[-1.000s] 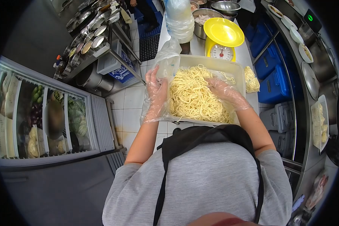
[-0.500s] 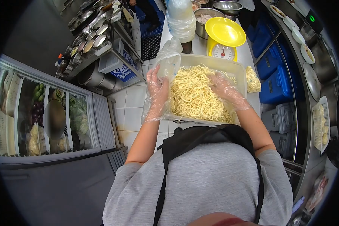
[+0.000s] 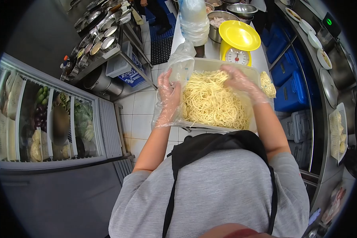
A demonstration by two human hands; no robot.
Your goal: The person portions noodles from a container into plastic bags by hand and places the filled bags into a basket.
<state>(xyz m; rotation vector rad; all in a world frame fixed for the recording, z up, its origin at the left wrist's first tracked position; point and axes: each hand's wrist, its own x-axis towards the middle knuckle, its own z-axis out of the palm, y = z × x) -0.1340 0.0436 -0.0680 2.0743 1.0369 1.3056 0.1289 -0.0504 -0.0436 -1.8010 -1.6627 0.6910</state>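
A pale plastic tub (image 3: 248, 68) holds a heap of yellow noodles (image 3: 214, 105). Over its left edge, my left hand (image 3: 168, 95), in a clear plastic glove, has its fingers curled at a clear plastic bag (image 3: 182, 63). The bag stands beside the noodles with its upper part spread. My right hand (image 3: 240, 81), gloved as well, is at the tub's far right part, fingers closed around a clump of noodles raised above the heap. Its fingertips are partly hidden by strands. Beyond the tub stands a yellow dial scale (image 3: 237, 56) with a round yellow pan (image 3: 240, 35).
A filled bag of noodles (image 3: 267, 85) lies right of the tub. Stacked clear plastic containers (image 3: 194, 23) and metal bowls (image 3: 242, 8) stand behind. Blue bins (image 3: 290, 93) are below the right counter; a glass-topped fridge (image 3: 47, 119) is at left. Another person's legs (image 3: 158, 16) show at the back.
My right hand has moved up and slightly left, lifting a clump of noodles from the heap. My left hand stays by the bag. The view has shifted slightly.
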